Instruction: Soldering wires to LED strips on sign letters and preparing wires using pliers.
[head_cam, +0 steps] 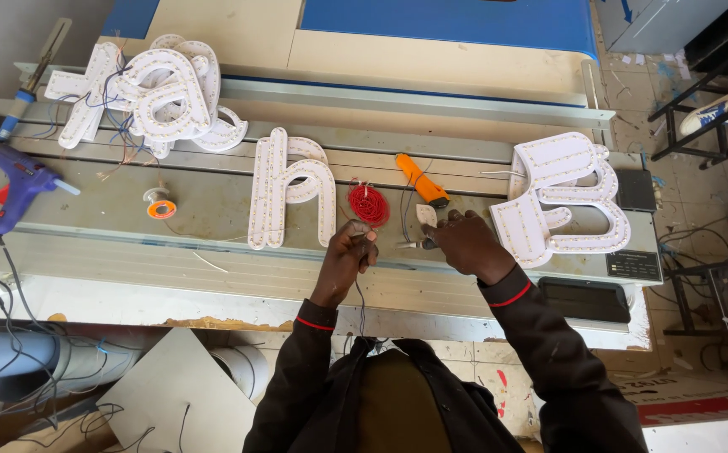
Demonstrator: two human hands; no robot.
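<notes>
My left hand (pixel 349 250) is closed around a thin dark wire (pixel 361 306) that hangs down toward my body. My right hand (pixel 462 242) grips a small tool (pixel 411 245) whose metal tip points left toward the wire; what kind of tool it is I cannot tell. Just beyond my hands lie a red coil of wire (pixel 369 204) and an orange-handled tool (pixel 421 179). A white sign letter studded with small lights (pixel 287 186) lies left of the coil.
More white lit letters are stacked at the far left (pixel 150 96) and at the right (pixel 561 197). A purple glue gun (pixel 18 184), a solder spool (pixel 161 205) and a soldering iron (pixel 20 96) lie on the metal bench (pixel 129 235). Cables hang below at the left.
</notes>
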